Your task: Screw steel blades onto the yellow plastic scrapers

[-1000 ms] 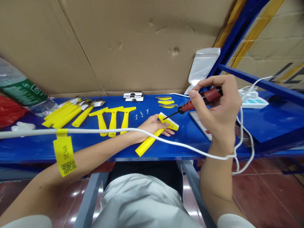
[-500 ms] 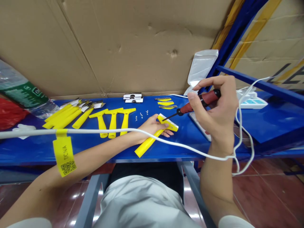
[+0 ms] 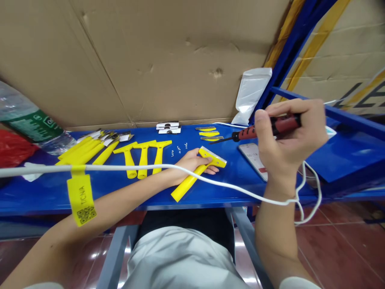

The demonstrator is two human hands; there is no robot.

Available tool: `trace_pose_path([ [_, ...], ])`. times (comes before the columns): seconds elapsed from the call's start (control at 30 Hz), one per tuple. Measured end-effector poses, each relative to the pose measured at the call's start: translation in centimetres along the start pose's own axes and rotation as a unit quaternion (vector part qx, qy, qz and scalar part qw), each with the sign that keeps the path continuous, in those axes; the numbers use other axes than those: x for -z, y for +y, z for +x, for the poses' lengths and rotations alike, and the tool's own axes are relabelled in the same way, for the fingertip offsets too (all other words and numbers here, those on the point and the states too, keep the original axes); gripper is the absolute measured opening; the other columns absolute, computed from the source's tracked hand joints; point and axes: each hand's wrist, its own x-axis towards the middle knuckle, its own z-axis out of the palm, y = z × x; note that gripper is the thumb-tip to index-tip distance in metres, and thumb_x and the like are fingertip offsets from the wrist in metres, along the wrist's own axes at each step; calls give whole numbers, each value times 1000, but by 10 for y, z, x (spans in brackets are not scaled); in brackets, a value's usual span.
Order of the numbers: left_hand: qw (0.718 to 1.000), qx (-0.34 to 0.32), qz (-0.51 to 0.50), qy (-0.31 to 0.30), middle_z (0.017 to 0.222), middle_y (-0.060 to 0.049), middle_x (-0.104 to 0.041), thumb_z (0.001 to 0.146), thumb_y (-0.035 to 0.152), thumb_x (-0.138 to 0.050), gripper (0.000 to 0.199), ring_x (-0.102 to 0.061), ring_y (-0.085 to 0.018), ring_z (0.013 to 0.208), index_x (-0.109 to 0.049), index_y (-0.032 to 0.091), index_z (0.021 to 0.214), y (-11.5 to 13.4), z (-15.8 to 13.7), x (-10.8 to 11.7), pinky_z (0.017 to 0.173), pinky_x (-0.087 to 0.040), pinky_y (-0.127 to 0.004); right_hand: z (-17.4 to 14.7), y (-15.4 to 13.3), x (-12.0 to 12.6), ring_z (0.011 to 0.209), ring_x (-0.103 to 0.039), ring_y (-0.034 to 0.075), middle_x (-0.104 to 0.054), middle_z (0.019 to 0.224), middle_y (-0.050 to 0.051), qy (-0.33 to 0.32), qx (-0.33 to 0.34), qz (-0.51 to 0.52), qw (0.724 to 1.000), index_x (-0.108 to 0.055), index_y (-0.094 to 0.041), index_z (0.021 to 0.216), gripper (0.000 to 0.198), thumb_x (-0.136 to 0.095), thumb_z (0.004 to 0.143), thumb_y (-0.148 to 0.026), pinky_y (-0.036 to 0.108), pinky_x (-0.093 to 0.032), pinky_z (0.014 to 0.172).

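Note:
My left hand (image 3: 192, 161) is closed around the head of a yellow scraper (image 3: 187, 188), whose handle slants down to the left. A metal blade edge and screws show on the scraper's head. Raised to the right, my right hand (image 3: 293, 134) grips a red and black screwdriver (image 3: 255, 130). Its dark shaft points left, and its tip is apart from the scraper, up and to the right of the head. Left of my left hand lie several small screws (image 3: 179, 149) and three yellow scraper handles (image 3: 143, 158). Yellow strips with blades (image 3: 209, 133) lie behind the scraper.
Finished-looking yellow scrapers (image 3: 87, 148) are piled at the left beside a plastic bottle (image 3: 36, 120) and a red bag (image 3: 15, 148). White packets (image 3: 168, 127) sit at the back. A phone (image 3: 254, 160) lies right. A white cable (image 3: 234, 185) crosses in front of my arms.
My right hand has moved right with the screwdriver, lifting its tip off the scraper's head. The phone is more exposed. My left hand still holds the scraper in nearly the same place.

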Motion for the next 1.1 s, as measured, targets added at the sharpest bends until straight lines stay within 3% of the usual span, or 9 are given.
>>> trace_pose_path([
  [0.13,999,26,-6,28,103,-22,-84,107,3,-65,7,-85,-21,80,-67,7,113,6,-1,-2,82,-71,-30,2,6,0,87,-69,15,-65,91,3,62,10,4,998,-66,-16,93,21,-82,97,-30,36,-54,87],
  [0.3,997,48,-37,38,109,-25,-84,109,2,-59,9,-86,-23,89,-67,5,113,13,-4,-3,81,-72,-28,3,6,1,85,-66,13,-65,91,1,61,8,-13,998,-67,-15,93,21,-81,97,-30,34,-54,86],
  [0.53,993,79,-72,52,115,-24,-84,111,11,-61,14,-87,-24,87,-67,6,123,20,0,3,68,-70,-26,3,5,1,84,-66,12,-64,91,1,63,7,4,998,-68,-15,95,18,-82,96,-26,33,-54,86],
  [0.7,995,-12,-48,87,120,-22,-83,110,17,-67,12,-86,-21,92,-70,8,118,26,0,4,69,-69,-23,5,6,1,88,-66,13,-64,91,1,101,15,-15,995,-65,-16,93,19,-79,100,-27,34,-53,87],
  [0.83,985,-126,73,88,121,-19,-84,110,25,-69,17,-84,-21,94,-73,10,117,35,0,15,67,-66,-24,6,8,0,86,-66,13,-63,90,1,129,18,-15,991,-64,-18,91,22,-79,100,-30,34,-53,85],
  [0.93,950,-176,245,76,107,-16,-85,111,34,-68,24,-81,-20,78,-75,11,113,39,1,28,73,-66,-30,6,9,1,86,-66,13,-63,91,1,119,21,-7,993,-64,-18,93,20,-79,99,-30,35,-54,86],
  [1.0,904,-205,369,67,110,-15,-84,110,37,-67,26,-80,-20,76,-78,13,116,36,2,36,77,-67,-34,4,9,1,87,-66,15,-62,92,1,107,7,-1,994,-65,-19,95,18,-78,100,-30,37,-55,87],
  [1.1,813,-275,511,46,137,-15,-80,107,32,-69,30,-82,-28,110,-81,19,131,26,4,42,100,-66,-43,2,7,2,88,-67,17,-63,95,2,90,-11,-3,996,-66,-23,98,16,-78,101,-33,39,-56,88],
])
